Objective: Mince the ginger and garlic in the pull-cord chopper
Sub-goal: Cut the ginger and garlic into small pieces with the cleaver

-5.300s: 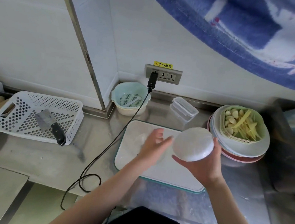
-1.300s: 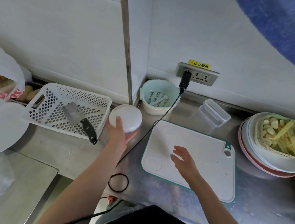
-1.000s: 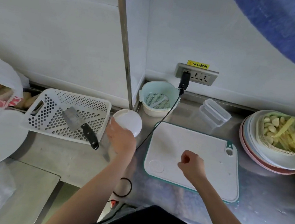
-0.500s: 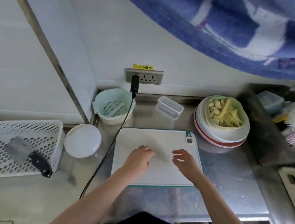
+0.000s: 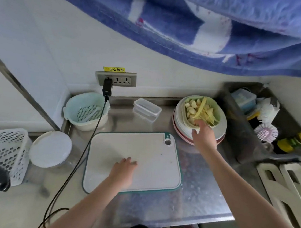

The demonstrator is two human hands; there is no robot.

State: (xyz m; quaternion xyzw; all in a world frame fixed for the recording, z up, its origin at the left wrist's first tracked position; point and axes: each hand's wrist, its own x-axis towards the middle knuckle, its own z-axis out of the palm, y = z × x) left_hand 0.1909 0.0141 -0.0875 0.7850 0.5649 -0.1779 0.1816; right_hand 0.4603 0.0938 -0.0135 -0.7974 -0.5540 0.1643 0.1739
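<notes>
The white round pull-cord chopper [image 5: 50,148] stands on the steel counter, left of the white cutting board [image 5: 153,150]. A green bowl [image 5: 216,111] with garlic cloves [image 5: 191,106] and ginger strips [image 5: 205,112] sits on a stack of plates [image 5: 222,128] at the back right. My right hand [image 5: 203,135] reaches to the bowl's near rim, fingertips touching it and thumb spread apart. My left hand [image 5: 124,169] lies palm down on the cutting board and holds nothing.
A black cable [image 5: 80,155] runs from the wall socket [image 5: 115,78] between chopper and board. A teal colander [image 5: 86,110] and a clear lidded box [image 5: 146,109] stand behind. A white basket [image 5: 0,153] holds a cleaver. A dark bin [image 5: 242,132] with brushes is right.
My left hand set the chopper down by the basket and came to the board. My right hand has moved from the board up to the green bowl.
</notes>
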